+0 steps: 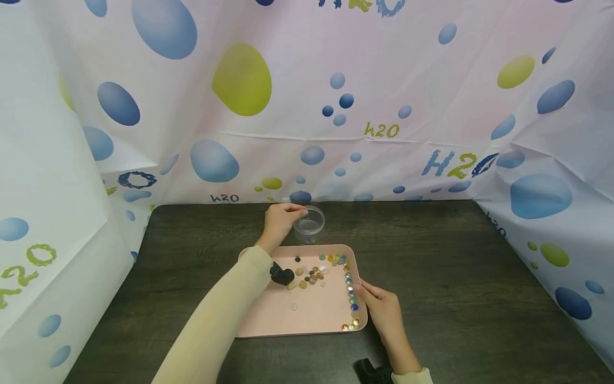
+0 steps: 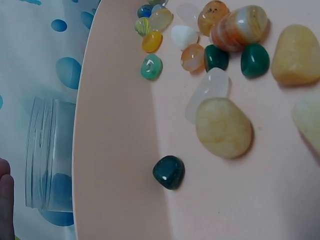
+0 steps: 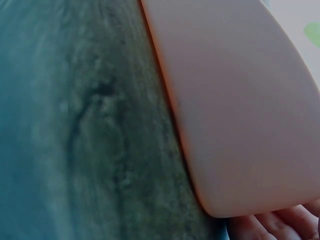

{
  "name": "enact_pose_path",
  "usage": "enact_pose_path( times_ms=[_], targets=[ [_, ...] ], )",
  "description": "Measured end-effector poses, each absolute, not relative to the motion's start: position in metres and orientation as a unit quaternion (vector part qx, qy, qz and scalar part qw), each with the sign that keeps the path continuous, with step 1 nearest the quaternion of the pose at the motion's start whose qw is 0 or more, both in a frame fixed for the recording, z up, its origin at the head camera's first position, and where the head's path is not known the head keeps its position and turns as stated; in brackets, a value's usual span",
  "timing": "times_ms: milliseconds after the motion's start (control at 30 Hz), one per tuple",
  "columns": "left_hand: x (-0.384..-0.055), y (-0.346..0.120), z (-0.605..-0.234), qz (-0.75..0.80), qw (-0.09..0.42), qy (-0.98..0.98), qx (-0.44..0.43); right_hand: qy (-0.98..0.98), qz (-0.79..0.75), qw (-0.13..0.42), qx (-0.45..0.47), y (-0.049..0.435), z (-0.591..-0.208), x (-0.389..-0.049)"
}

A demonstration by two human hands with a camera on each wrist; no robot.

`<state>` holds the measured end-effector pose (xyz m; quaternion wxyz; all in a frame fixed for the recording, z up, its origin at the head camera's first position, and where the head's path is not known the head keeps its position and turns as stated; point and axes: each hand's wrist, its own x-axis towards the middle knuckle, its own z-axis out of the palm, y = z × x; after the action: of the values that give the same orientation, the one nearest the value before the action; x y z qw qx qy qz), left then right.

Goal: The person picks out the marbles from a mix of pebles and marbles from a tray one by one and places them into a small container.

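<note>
My left hand (image 1: 279, 221) reaches across the tray to a clear round jar (image 1: 309, 230) standing behind it. In the head view its fingertips overlap the jar's rim; in the left wrist view the fingers (image 2: 6, 195) show just above the jar's mouth. Whether they pinch something small, I cannot tell. My right hand (image 1: 384, 309) grips the pink tray (image 1: 275, 322) by its right edge, with fingers (image 3: 285, 225) against the outer wall. On the tray lie several polished stones, among them a dark green stone (image 2: 169, 172), a yellowish stone (image 2: 224, 127) and a banded orange stone (image 2: 240, 28).
A line of shiny glass beads (image 1: 350, 288) runs along the tray's right side. The left wrist carries a black device (image 1: 281, 274) above the tray. The tray sits on a dark wooden table (image 1: 455, 277), with a patterned sheet (image 1: 384, 96) hanging behind it.
</note>
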<state>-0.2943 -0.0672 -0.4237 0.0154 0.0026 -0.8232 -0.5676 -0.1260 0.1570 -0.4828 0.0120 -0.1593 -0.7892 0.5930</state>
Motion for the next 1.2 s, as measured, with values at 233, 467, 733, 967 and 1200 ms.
enact_pose_path(
  times_ms=[233, 467, 733, 967, 1200],
  targets=[
    [-0.294, -0.068, -0.419, -0.567, 0.025, -0.824, -0.005, -0.787, 0.598, 0.013, -0.152, 0.157, -0.482, -0.125],
    [-0.298, -0.069, -0.411, -0.573, 0.034, -0.819, -0.012, -0.795, 0.586, 0.007, -0.158, 0.157, -0.483, -0.123],
    [-0.305, -0.069, -0.387, -0.614, 0.053, -0.787, -0.027, -0.798, 0.581, 0.011, -0.156, 0.158, -0.482, -0.124],
    [-0.300, -0.065, -0.387, -0.653, 0.049, -0.755, -0.033, -0.797, 0.584, 0.008, -0.154, 0.160, -0.482, -0.121],
    [-0.285, -0.056, -0.405, -0.640, 0.019, -0.768, -0.030, -0.798, 0.584, 0.009, -0.147, 0.159, -0.482, -0.126]
  ],
)
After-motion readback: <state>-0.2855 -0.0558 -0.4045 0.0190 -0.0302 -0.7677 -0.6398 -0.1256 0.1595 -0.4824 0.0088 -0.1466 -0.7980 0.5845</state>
